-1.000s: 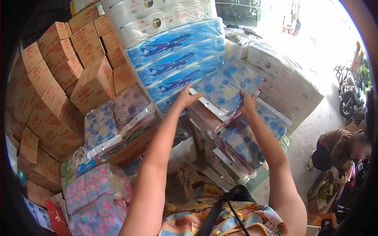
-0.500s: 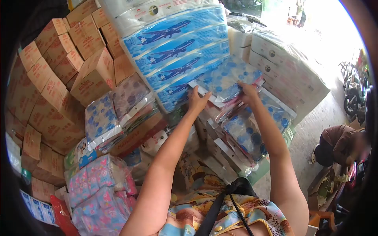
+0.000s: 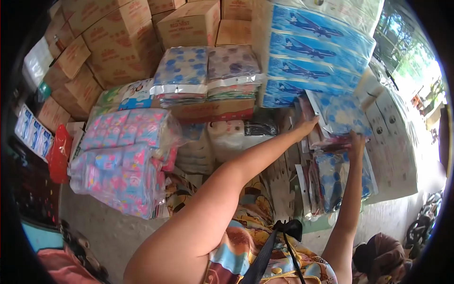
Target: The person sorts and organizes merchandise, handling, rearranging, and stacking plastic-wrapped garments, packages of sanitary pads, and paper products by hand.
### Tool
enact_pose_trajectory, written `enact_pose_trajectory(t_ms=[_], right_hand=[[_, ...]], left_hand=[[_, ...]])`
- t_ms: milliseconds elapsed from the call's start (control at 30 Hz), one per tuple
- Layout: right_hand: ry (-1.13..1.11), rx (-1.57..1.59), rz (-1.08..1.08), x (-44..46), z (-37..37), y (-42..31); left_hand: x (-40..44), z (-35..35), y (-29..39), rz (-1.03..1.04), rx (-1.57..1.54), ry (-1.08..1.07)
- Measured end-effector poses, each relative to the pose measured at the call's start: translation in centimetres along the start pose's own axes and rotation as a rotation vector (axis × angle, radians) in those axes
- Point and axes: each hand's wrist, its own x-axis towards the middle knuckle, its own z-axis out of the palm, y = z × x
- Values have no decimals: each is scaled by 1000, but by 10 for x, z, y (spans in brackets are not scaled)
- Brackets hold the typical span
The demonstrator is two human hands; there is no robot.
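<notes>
A bundle of flat, plastic-wrapped packs with pale blue dots (image 3: 341,112) is between my two hands. My left hand (image 3: 308,126) grips its left edge, by the white header strips. The fingers of my right hand (image 3: 357,139) are closed on its near right edge. Right below lies another stack of packs with darker blue dots (image 3: 331,177), close to my right wrist. Whether the bundle rests on that stack or is lifted off it, I cannot tell. My left fingertips are partly hidden behind the packs.
Behind the bundle rises a tall wrapped block of blue airplane-print packs (image 3: 307,47). Two dotted stacks (image 3: 182,66) sit on a carton left of centre. Pink-and-blue bundles (image 3: 123,161) lie at left, brown cartons (image 3: 113,42) behind. White wrapped packs (image 3: 395,137) stand right. A crouching person (image 3: 385,255) is lower right.
My view has turned to the left, so the stacks and both hands appear farther right. My left thumb, spread before, now lies against the bundle's edge. The bundle stays between my hands.
</notes>
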Motion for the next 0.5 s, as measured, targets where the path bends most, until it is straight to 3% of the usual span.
enact_pose_trajectory(t_ms=[33,67,100,133,167,233,300,333,400,500], right_hand=[[68,-21,-191,4,1,5],[62,-19,-195,1,7,-3],[243,-224,-340,-11,15,-19],[426,-429,-483,-23,24,-34],[424,-425,-485,-33,32,-45],[328,-320,-531,-49,50,-63],[202,-279,-573,-60,73,-65],[82,-240,-605,-66,88,-65],[-143,-136,-493,-86,122,-67],[-373,-187,-663,-105,182,-60]], left_hand=[[6,-8,-7,4,-6,8],[22,-15,-24,-7,66,88],[29,-21,-32,-19,140,167],[11,-38,-26,-9,-11,134],[1,-56,-27,-6,-10,138],[-17,-88,-28,-70,-284,164],[-32,-120,-41,-295,-410,165],[-38,-134,-47,-284,-418,175],[-50,-163,-57,-317,-649,404],[-66,-210,-60,-269,-783,476]])
